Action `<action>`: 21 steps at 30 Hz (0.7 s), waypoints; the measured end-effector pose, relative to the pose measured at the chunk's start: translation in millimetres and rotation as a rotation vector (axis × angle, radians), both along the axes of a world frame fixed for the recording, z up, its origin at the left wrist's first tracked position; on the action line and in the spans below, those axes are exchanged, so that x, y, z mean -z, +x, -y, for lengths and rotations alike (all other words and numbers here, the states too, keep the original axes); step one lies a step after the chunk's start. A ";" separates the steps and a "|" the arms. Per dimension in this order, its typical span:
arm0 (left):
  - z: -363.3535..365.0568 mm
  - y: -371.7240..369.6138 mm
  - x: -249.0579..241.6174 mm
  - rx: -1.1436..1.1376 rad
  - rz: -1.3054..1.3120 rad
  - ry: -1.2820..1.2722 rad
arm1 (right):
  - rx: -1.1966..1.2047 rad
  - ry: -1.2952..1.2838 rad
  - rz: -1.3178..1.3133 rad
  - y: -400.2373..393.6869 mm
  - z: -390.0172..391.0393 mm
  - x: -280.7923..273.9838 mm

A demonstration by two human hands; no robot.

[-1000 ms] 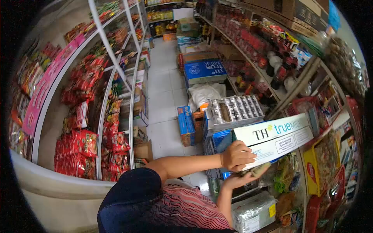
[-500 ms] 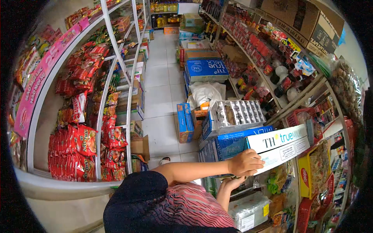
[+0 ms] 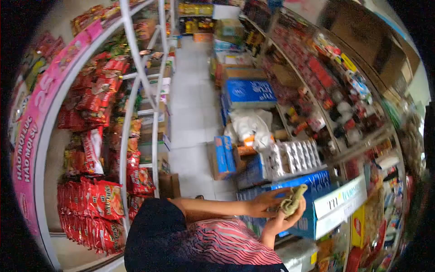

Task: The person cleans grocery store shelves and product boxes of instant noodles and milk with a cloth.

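In my right hand (image 3: pixel 285 221) is a small greenish-beige bundle (image 3: pixel 293 201), knotted or coiled, like twisted cloth or cord; blur hides its exact kind. My left hand (image 3: pixel 265 203) is against the bundle's left side, its fingers stretched out and apart, though smeared. Just right of both hands stands a blue and white TH true MILK carton (image 3: pixel 340 206), its white printed side turned outward. Neither hand appears to touch this carton. Another blue milk carton (image 3: pixel 301 181) lies directly behind the hands.
Shrink-wrapped milk packs (image 3: pixel 294 158), a white plastic bag (image 3: pixel 251 127) and an orange-blue box (image 3: pixel 223 156) crowd the aisle's right side. Red noodle packets (image 3: pixel 90 213) fill the left shelf. A tiled floor (image 3: pixel 188 99) runs between the shelves.
My left hand has come off the white side of the milk carton, and both hands are now together at the bundle, which has come into view. The camera view has shifted and blurred.
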State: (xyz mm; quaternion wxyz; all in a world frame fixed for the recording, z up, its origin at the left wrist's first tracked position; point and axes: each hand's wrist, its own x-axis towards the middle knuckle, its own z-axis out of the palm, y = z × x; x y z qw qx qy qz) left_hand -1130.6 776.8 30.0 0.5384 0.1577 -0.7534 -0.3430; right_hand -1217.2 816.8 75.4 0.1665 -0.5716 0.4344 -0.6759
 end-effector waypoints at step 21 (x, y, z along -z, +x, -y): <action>-174.0 351.4 -4.5 -2.338 0.208 0.368 | -1.742 0.489 -0.153 418.0 81.2 39.5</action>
